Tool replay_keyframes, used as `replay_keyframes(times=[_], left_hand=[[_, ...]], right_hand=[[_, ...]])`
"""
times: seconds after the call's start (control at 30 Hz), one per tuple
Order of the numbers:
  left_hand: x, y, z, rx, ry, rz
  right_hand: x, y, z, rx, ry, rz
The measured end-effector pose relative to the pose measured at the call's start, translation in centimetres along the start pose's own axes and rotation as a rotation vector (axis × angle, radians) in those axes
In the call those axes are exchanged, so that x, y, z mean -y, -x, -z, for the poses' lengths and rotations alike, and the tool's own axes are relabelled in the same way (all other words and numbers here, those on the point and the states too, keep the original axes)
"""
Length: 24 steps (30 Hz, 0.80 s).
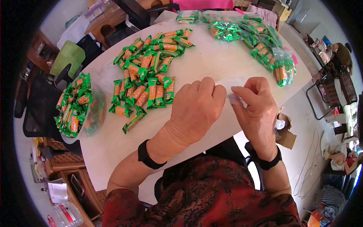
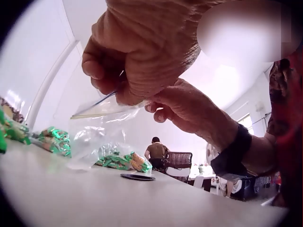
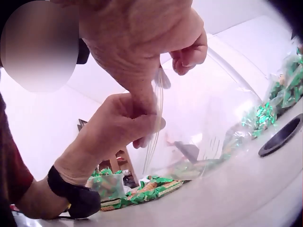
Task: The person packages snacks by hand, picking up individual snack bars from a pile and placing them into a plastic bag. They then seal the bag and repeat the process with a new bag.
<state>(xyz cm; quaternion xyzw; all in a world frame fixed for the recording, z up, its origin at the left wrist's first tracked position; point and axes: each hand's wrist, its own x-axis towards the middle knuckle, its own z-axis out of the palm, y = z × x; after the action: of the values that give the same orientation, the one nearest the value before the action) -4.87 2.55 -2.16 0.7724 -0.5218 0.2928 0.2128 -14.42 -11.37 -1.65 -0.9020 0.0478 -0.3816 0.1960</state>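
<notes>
A clear zip bag [image 1: 235, 97] hangs between the two hands above the table, with nothing visible inside. My left hand [image 1: 198, 108], fingers curled, grips its top edge; in the left wrist view that hand [image 2: 142, 52] is close above the bag [image 2: 97, 127]. With thumb and finger, my right hand [image 1: 258, 111] pinches the same edge farther along. The right wrist view shows the right hand [image 3: 142, 42] over the bag's zip strip [image 3: 154, 127], the left hand [image 3: 113, 125] touching it lower down. Loose green-and-orange packets [image 1: 141, 94] lie left of the hands.
A clear tub [image 1: 100, 109] of packets stands at the table's left edge. Filled bags [image 1: 225, 30] lie at the back and right, one [image 1: 284, 72] nearest the right hand. A round black ring [image 2: 137, 177] is set in the tabletop [image 1: 211, 53]. A cardboard box [image 1: 286, 132] is beyond the right edge.
</notes>
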Motion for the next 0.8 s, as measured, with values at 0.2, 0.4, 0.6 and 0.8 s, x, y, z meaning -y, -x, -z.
replay_keyframes(times=[0.2, 0.4, 0.6, 0.8], left_hand=[[0.4, 0.4, -0.2, 0.143, -0.030, 0.184], [0.4, -0.3, -1.3, 0.117, 0.290, 0.266], [-1.9, -4.6, 3.5, -0.333, 0.334, 0.012], [1.3, 0.4, -0.3, 0.319, 0.239, 0.275]], right_hand=[[-3.0, 1.8, 0.7, 0.032, 0.130, -0.071], [-3.8, 2.6, 0.9, 0.265, 0.179, -0.114], [-2.4, -0.5, 4.8, -0.383, 0.080, 0.175], [-7.1, 3.3, -1.9, 0.102, 0.062, -0.070]])
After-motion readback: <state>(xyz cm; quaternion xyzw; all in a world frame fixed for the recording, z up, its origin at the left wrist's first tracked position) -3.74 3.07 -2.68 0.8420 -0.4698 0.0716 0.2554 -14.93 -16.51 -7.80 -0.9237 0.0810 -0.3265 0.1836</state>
